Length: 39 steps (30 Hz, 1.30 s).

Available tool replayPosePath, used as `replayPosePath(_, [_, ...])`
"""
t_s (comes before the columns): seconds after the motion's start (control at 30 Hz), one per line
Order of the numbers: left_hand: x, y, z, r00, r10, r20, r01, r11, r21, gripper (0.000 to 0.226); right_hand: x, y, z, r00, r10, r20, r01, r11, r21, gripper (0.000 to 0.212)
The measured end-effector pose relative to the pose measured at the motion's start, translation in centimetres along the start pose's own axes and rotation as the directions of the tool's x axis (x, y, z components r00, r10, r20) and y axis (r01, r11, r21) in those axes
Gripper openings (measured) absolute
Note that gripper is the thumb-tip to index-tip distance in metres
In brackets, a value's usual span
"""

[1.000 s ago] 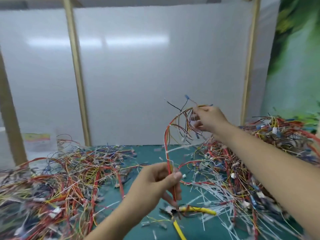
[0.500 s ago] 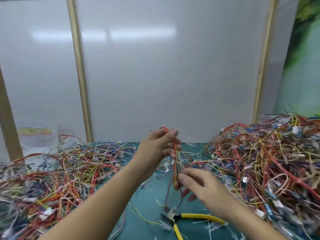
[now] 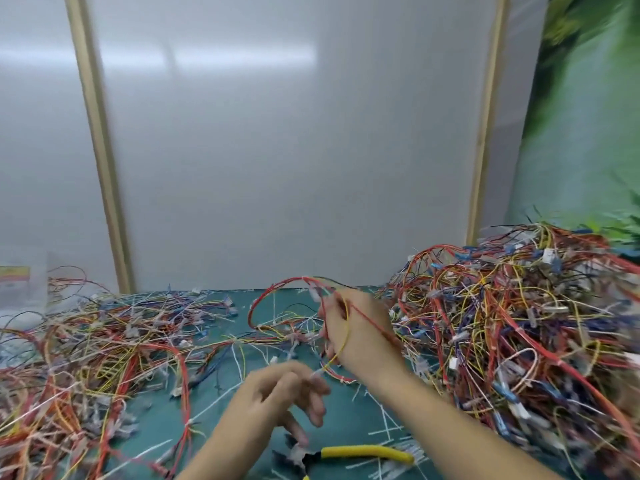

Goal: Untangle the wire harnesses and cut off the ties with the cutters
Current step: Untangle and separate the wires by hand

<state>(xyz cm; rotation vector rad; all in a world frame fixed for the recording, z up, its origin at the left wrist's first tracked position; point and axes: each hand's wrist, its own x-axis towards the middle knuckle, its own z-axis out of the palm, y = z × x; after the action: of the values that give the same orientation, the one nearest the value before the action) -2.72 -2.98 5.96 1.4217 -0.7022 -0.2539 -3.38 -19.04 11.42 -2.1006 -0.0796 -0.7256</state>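
White panel (image 3: 277,133), wooden posts (image 3: 98,150), blurry, perhaps leafy green backdrop (image 3: 585,105).

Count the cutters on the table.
1. The yellow-handled cutters lie on the green mat at bottom centre, just below the left hand. Others could be buried under the left wire heap or the right wire heap.

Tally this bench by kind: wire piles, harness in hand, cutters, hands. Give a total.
Wire piles: 2, left pile, right pile
Held harness: 1
Cutters: 1
Hands: 2, left hand, right hand
Total: 6
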Motion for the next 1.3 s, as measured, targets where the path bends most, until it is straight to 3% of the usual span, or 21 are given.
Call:
replayPosePath(0.07, [0.6,-0.2,0.0,0.984,-0.175,-0.032,0.170,0.978,-0.122,0.088,-0.9,1.2,0.7,0.988,-0.108,0.106,0.140,0.920,-0.366,0.037])
replayPosePath(0.1, [0.8,-0.2,-0.2,0.972,-0.229,-0.049,0.220,0.964,-0.147,0.087,-1.5,1.5,1.0,0.975,-0.134,0.177,0.203,0.863,-0.463,0.035])
replayPosePath(0.23, [0.3,-0.8,-0.4,0.979,-0.160,-0.123,0.141,0.979,-0.150,0.048,-1.4,1.0,1.8,0.880,-0.273,0.389,0.463,0.672,-0.578,0.017])
replayPosePath(0.3, [0.2,-0.9,-0.7,0.969,-0.126,-0.211,0.087,0.979,-0.186,0.038,-0.5,0.4,1.6,0.807,-0.349,0.476,0.587,0.568,-0.578,0.025])
replayPosePath(0.33, [0.2,-0.9,-0.8,0.959,-0.116,-0.258,0.061,0.975,-0.211,0.033,-0.1,0.2,1.2,0.792,-0.347,0.501,0.604,0.564,-0.564,0.029])
replayPosePath(0.4, [0.3,-0.7,-1.0,0.939,-0.089,-0.331,0.003,0.968,-0.250,0.019,0.3,0.0,0.0,0.848,-0.296,0.439,0.497,0.733,-0.464,0.033])
replayPosePath(0.47, [0.4,-0.5,-1.1,0.927,-0.038,-0.374,-0.045,0.977,-0.210,0.017,0.0,0.5,-1.2,0.921,-0.145,0.361,0.208,0.967,-0.144,0.031])
replayPosePath(0.5, [0.4,-0.4,-0.9,0.925,-0.014,-0.380,-0.056,0.984,-0.172,0.018,-0.6,0.7,-1.6,0.907,-0.032,0.421,0.020,0.999,0.032,0.032])
replayPosePath(0.57, [0.4,-0.3,-0.6,0.933,0.011,-0.359,-0.056,0.992,-0.116,0.024,-2.4,1.1,-1.7,0.817,0.080,0.571,-0.183,0.975,0.126,0.033])
replayPosePath(0.63, [0.5,-0.2,-0.5,0.955,0.011,-0.295,-0.030,0.998,-0.061,0.029,-4.4,1.4,-1.4,0.790,0.083,0.607,-0.212,0.967,0.144,0.026])
replayPosePath(0.73, [0.9,0.1,-0.4,0.976,-0.093,-0.195,0.093,0.996,-0.010,0.033,-5.5,2.4,-1.5,0.854,0.122,0.505,-0.270,0.935,0.229,0.026])
replayPosePath(0.83, [1.6,0.3,-1.2,0.932,-0.238,-0.273,0.227,0.971,-0.072,0.055,-5.9,3.1,-1.4,0.917,0.177,0.358,-0.291,0.910,0.294,0.024])
replayPosePath(0.93, [1.6,0.1,-2.5,0.923,-0.161,-0.349,0.198,0.977,0.073,0.056,-6.4,3.3,-1.0,0.943,0.198,0.267,-0.292,0.877,0.382,0.023])
replayPosePath(1.03, [1.1,-0.2,-2.7,0.951,-0.094,-0.295,0.147,0.976,0.163,0.056,-6.4,3.4,-1.3,0.961,0.221,0.164,-0.272,0.847,0.456,0.024])
replayPosePath(1.13, [0.8,0.1,-2.6,0.982,-0.064,-0.176,0.081,0.993,0.091,0.043,-6.6,3.4,-1.9,0.978,0.187,0.087,-0.206,0.854,0.478,0.022])
replayPosePath(1.23, [0.4,0.2,-2.6,0.993,-0.073,-0.092,0.076,0.997,0.031,0.036,-7.2,3.2,-1.5,0.991,0.080,0.107,-0.113,0.932,0.345,0.020])
replayPosePath(1.3, [0.3,0.1,-2.8,0.990,-0.087,-0.110,0.086,0.996,-0.008,0.035,-7.7,3.3,-1.1,0.987,0.036,0.155,-0.077,0.961,0.267,0.018])
